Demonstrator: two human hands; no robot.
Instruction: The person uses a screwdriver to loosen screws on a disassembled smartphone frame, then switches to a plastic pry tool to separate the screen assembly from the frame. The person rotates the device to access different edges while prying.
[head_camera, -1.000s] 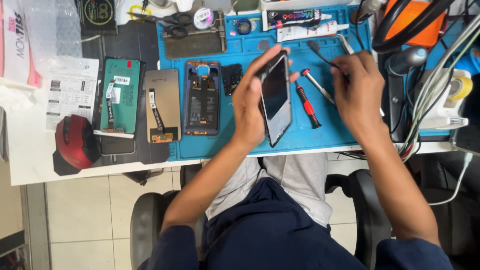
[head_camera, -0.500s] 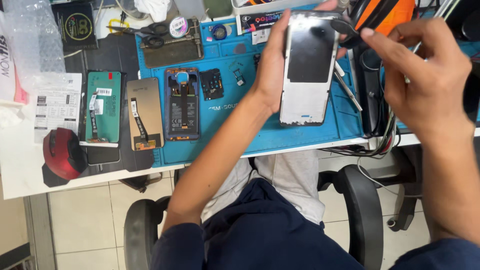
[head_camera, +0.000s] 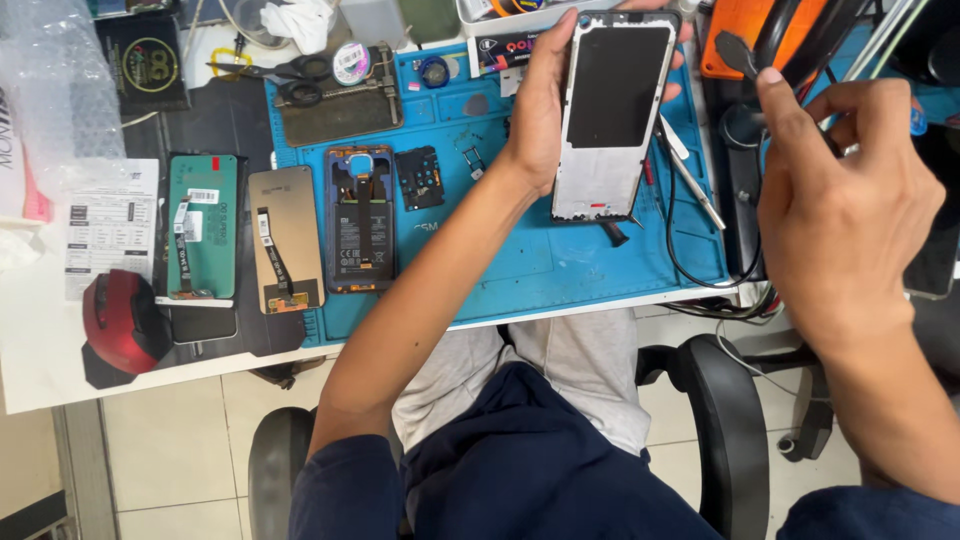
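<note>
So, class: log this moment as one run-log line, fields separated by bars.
left hand: grips silver-edged phone frame with black panel, above blue rubber work mat | right hand: raised by black cables, fingers curled, contents unclear

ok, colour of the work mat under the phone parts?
Blue work mat, seen best in the head view; the left hand holds a phone frame above it.

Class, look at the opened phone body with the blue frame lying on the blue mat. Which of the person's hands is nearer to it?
Left. The left hand, gripping the phone frame, is just up and right of the opened phone body. The right hand is far off beyond the mat's right edge.
</note>
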